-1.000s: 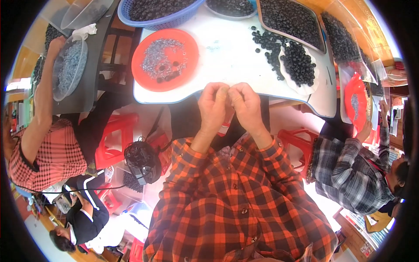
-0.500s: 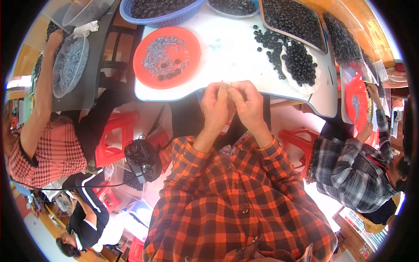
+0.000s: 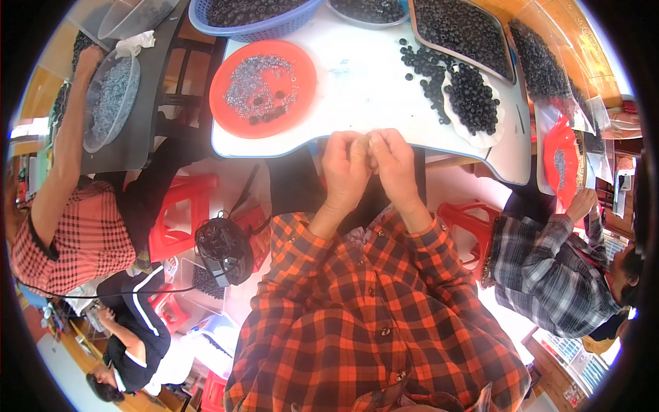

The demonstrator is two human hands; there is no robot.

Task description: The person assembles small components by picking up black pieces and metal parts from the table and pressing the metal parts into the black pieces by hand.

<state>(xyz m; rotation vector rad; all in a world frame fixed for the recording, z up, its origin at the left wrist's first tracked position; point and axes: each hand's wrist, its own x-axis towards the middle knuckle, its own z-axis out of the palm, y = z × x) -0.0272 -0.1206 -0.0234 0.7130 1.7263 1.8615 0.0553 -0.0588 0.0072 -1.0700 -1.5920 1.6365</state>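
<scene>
The left hand [image 3: 345,165] and right hand [image 3: 395,163] are curled closed, thumb tips together, by the worktop's [image 3: 364,106] near edge (what they pinch, I can't tell). Black beads [image 3: 434,89] lie right, clear bits [image 3: 244,79] left on a red plate [image 3: 305,69]; a light, steady pinch should suit.

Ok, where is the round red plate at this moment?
In the head view, the round red plate lies on the left of the white table, just this side of the blue basket and up-left of the left hand.
</scene>
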